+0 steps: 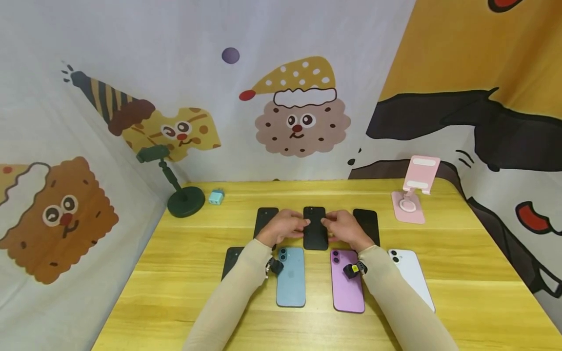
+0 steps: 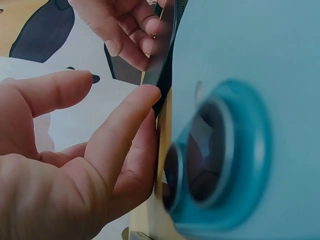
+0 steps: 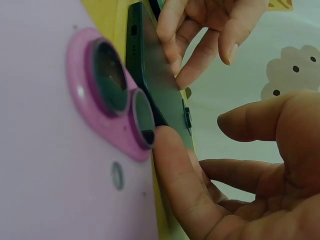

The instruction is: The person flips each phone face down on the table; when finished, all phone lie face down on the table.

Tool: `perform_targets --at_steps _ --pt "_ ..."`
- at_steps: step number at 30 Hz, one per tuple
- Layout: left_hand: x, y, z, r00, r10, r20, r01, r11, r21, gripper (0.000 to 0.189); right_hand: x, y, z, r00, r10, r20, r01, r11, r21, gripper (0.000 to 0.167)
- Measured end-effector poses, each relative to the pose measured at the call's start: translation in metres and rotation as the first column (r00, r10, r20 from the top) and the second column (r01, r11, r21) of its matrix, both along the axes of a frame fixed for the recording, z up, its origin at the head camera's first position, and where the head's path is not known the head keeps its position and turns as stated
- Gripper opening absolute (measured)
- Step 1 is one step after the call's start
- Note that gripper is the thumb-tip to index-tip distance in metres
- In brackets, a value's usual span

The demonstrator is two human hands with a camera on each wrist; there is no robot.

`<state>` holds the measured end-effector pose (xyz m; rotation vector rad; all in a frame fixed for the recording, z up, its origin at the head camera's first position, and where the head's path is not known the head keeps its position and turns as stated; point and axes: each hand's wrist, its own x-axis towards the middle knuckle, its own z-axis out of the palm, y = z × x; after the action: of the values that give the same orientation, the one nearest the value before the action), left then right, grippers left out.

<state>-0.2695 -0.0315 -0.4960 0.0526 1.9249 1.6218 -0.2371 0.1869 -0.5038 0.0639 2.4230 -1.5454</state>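
A black smartphone (image 1: 315, 238) lies back side up on the wooden table, between both hands. My left hand (image 1: 285, 225) is at its left long edge, a fingertip touching the side while another finger stands off in the left wrist view. From the other side my right hand (image 1: 347, 228) reaches the right long edge, fingers loosely extended and thumb and fingers apart in the right wrist view. Below the left wrist lies a blue phone (image 1: 291, 287), its camera bump large in the left wrist view. A purple phone (image 1: 347, 295) lies under the right wrist.
Black phones (image 1: 265, 214) (image 1: 366, 222) flank the hands at the back; another black phone (image 1: 231, 258) is partly under the left sleeve. A white phone (image 1: 414, 275) lies right. Farther back stand a green stand (image 1: 186, 201), a blue charger plug (image 1: 216, 197) and a pink phone stand (image 1: 421, 174).
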Motion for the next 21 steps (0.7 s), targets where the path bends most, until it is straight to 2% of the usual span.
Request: perform_targets --at_steps 10,15,21 --pt "-0.001 -0.002 0.001 1.000 0.007 0.010 -0.007 1.000 0.010 0.063 -0.001 0.003 0.000 1.000 -0.008 0.027 0.008 1.000 -0.027 0.055" --pt "0.001 -0.003 0.005 1.000 -0.006 0.008 0.006 1.000 -0.003 0.065 -0.001 0.010 -0.001 0.999 0.003 0.037 -0.001 0.999 -0.043 0.058" --pt "0.000 -0.001 0.013 1.000 -0.010 -0.029 0.010 1.000 -0.016 0.066 0.005 0.026 0.007 0.998 0.026 -0.049 -0.027 0.999 -0.022 0.056"
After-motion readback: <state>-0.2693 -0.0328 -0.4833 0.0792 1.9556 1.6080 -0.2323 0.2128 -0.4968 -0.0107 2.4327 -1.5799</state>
